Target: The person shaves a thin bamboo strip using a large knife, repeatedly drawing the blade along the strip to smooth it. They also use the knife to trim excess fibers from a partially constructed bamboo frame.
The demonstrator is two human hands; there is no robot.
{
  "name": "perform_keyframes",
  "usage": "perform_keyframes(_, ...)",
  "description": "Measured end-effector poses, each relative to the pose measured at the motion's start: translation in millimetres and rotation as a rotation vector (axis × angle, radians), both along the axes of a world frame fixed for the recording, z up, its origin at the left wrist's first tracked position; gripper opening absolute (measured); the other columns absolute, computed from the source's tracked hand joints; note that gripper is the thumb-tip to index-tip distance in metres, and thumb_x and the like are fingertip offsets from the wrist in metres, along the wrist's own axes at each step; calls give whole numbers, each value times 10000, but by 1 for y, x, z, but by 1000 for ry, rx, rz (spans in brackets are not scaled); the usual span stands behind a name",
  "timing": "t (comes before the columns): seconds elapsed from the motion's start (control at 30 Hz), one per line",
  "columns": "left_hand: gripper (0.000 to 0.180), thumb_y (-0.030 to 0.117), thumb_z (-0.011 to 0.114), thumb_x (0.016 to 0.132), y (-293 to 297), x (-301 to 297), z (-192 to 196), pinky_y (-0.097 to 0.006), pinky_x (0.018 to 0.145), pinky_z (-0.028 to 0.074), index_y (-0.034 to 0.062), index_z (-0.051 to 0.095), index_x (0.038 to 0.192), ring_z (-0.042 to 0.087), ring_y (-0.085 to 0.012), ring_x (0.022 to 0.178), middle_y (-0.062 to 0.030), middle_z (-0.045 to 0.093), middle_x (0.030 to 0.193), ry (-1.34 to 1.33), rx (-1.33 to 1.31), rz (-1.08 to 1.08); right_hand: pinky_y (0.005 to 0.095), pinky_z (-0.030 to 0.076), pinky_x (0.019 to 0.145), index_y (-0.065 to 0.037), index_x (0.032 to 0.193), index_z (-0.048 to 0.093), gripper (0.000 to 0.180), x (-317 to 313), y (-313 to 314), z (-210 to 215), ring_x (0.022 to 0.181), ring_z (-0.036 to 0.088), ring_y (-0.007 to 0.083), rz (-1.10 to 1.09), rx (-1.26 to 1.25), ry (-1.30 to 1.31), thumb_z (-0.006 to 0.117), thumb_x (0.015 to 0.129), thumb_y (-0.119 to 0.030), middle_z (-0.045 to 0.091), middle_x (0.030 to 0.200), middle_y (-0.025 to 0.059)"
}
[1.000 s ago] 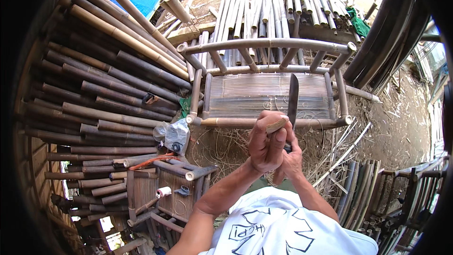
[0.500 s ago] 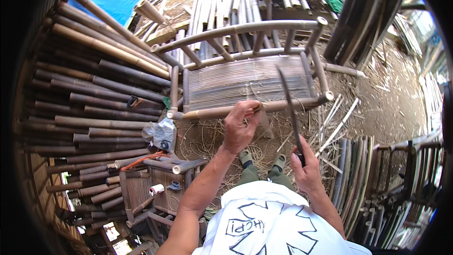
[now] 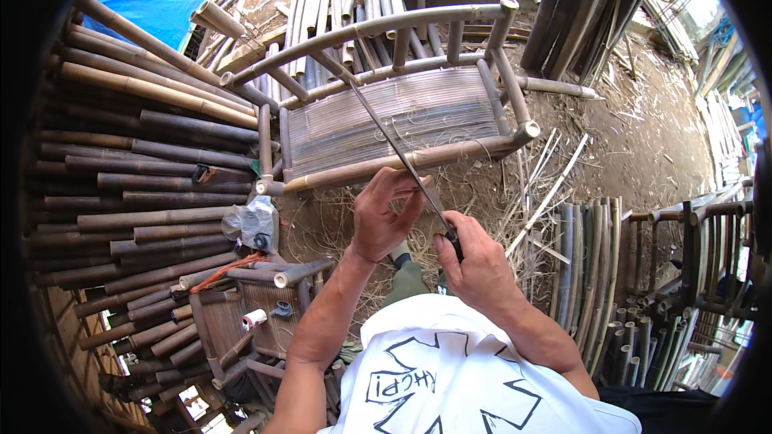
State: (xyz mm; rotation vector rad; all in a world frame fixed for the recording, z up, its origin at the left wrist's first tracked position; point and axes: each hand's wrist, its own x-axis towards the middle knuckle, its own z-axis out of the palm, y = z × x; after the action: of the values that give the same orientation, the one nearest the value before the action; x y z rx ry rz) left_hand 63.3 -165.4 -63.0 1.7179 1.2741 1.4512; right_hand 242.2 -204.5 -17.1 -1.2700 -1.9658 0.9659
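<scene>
My right hand [image 3: 476, 255] is wrapped around the black handle of a long knife [image 3: 396, 145]. Its thin dark blade slants up and left, passing right beside my left fingers. Pinched in my left hand [image 3: 379, 215] is a small bamboo piece [image 3: 426, 182]; only its light end shows past the fingertips, and the blade crosses close to it. Whether the edge touches the piece I cannot tell. Just beyond both hands stands a bamboo bench [image 3: 322, 178] with a slatted seat and a curved back rail. Thin curly shavings lie on its seat.
Stacked dark bamboo poles [image 3: 161, 221] fill the left side. A small bamboo chair [image 3: 265, 305] stands near my left arm, with a clear plastic bag [image 3: 256, 223] beyond it. Pale strips [image 3: 555, 185] litter the ground at right. Upright poles [image 3: 591, 265] stand beside my right arm.
My right hand has moved left and tipped the knife leftward, bringing the blade across beside my left hand. The left hand has turned slightly with the bamboo piece. The whole view has shifted a little.
</scene>
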Motion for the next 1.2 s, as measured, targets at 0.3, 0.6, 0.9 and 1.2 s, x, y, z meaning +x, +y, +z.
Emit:
perform_keyframes(0.3,184,-55,701,807,-1,5,0,-298,701,610,-24,631,975,715,-201,805,-99,635,862,23,18,15,430,532,588,32,1170,506,324,3,-2,0,719,646,372,-9,9,0,594,945,-184,597,950,197)
perform_keyframes(0.6,188,-58,700,808,4,6,-2,-296,684,609,-31,620,976,717,-203,785,-100,646,874,30,19,4,444,535,610,32,1164,509,315,3,2,3,743,649,391,-22,-46,6,593,939,-172,608,972,214)
perform_keyframes(0.9,281,242,656,919,18,-12,91,-399,876,540,-24,629,1003,664,-306,1025,-187,663,958,559,-41,154,496,515,620,-3,1008,486,181,1,25,8,740,644,430,-64,-109,-56,566,947,-153,623,852,234)
perform_keyframes(1.2,423,415,427,1009,112,36,84,-535,1145,230,77,675,1065,626,-264,1134,-126,681,1162,889,346,-174,522,504,658,-5,995,484,195,-14,39,12,756,633,458,-75,-185,-122,542,965,-189,630,833,247)
